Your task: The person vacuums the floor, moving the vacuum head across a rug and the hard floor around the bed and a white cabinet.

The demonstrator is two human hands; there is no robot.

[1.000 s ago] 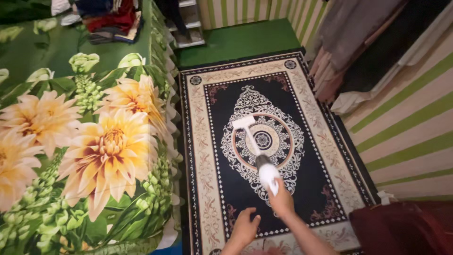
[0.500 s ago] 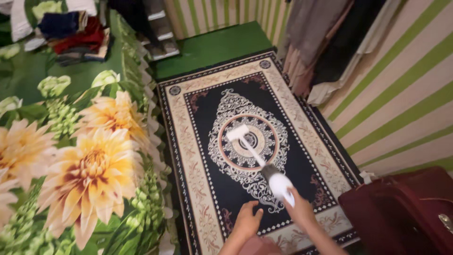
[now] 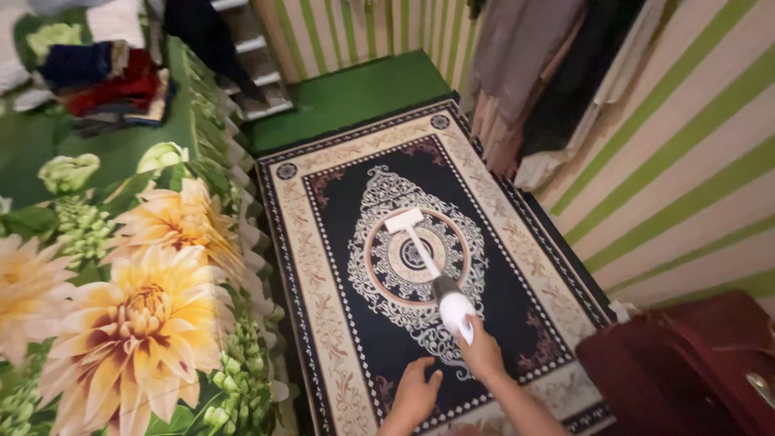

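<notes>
Green-and-cream striped walls, narrow floor beside a floral bedspread (image 3: pixel 121 282). Right hand (image 3: pixel 482 354), fingers clamped on a white handheld vacuum (image 3: pixel 442 291); its flat nozzle sits on the dark patterned rug's (image 3: pixel 323 323) central medallion. Left hand (image 3: pixel 416 393) rests on the rug, fingers loosely together. Risks: suction lifting the rug; nozzle reaching the hanging clothes (image 3: pixel 533 73).

I note a white handheld vacuum (image 3: pixel 440 278) over a black rug (image 3: pixel 420 258) with cream ornamental border and medallion. Bedspread (image 3: pixel 121 299): green, large yellow-orange flowers. Wall (image 3: pixel 694 186): cream with green stripes. Suitcase (image 3: pixel 686 371): dark red.
</notes>
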